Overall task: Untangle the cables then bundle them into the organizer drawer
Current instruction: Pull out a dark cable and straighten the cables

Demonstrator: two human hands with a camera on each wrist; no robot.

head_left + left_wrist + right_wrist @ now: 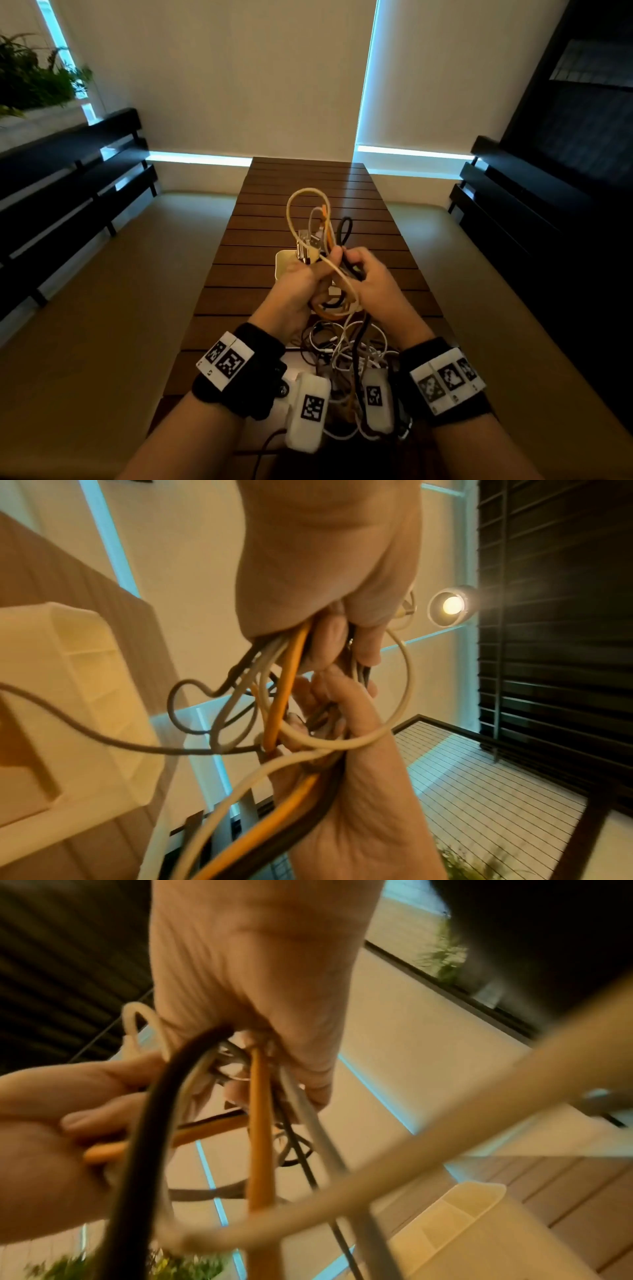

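Both hands are raised over the table with a tangle of cables between them. My left hand [323, 265] grips the bunch: a cream cable [308, 189] looping up, an orange cable [291, 669] and metal USB plugs [305, 245]. My right hand [352, 263] pinches strands of the same bunch, with a black cable [147, 1137] and the orange cable [258, 1123] running from its fingers. More tangled white and black cables [342, 346] lie on the table below the wrists. The white organizer drawer [284, 256] stands just behind my left hand, its dividers [85, 696] showing.
The slatted wooden table [308, 181] runs away from me and is narrow. Black benches stand at the left [68, 178] and right [513, 205]. A plant [30, 75] sits at the far left. A wall lamp [452, 605] shines beyond the hands.
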